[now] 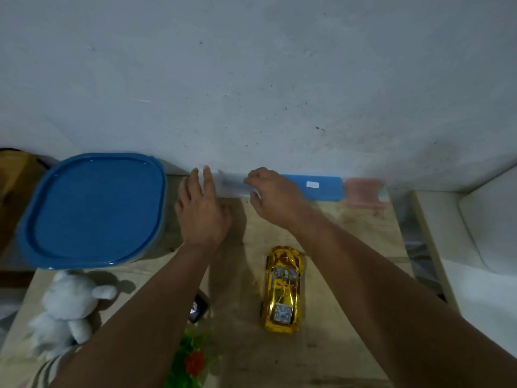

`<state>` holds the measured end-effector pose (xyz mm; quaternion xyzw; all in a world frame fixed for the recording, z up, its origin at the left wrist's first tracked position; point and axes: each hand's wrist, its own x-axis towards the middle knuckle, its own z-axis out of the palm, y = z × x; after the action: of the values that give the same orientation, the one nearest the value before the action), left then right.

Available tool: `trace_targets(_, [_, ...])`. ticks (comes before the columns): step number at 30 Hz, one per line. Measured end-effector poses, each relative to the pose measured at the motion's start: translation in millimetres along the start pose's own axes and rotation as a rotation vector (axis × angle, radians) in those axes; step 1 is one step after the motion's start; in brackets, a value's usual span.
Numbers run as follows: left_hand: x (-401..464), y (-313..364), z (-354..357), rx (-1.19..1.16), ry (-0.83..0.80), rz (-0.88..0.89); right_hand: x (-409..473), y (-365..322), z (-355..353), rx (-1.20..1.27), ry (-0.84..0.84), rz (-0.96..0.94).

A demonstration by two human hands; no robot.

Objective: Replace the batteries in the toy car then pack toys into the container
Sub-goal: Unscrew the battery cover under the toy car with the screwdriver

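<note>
A shiny gold toy car [283, 289] stands on the wooden table [335, 345], nose pointing away from me. At the far left sits a container with a blue lid [95, 208] on it. Against the wall lies a long flat box, blue [316, 189] on the right and pale, blurred on the left. My left hand [201, 208] hovers flat with fingers spread beside the box's left end. My right hand [271, 197] curls its fingers at the box's top edge; whether it grips is unclear. A white plush bear [67, 309] lies at the left front.
A small dark object [198, 308] peeks out under my left forearm. A green and red plastic toy [190, 362] lies at the front edge. A pink translucent item [363, 193] rests right of the blue box. The wall rises directly behind the table.
</note>
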<state>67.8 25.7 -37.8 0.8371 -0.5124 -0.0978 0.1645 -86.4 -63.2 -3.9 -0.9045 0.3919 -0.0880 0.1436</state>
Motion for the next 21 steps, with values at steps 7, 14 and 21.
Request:
trace_targets(7, [7,-25,-7,-0.394,0.013,-0.137,23,-29,33,-0.124,-0.132,0.02])
trace_targets(14, [11,-31,-10,-0.447,0.014,-0.139,27,-37,33,-0.193,-0.081,0.009])
trace_targets(21, [18,-35,-3,-0.515,0.044,-0.119,41,-45,29,-0.336,-0.107,-0.026])
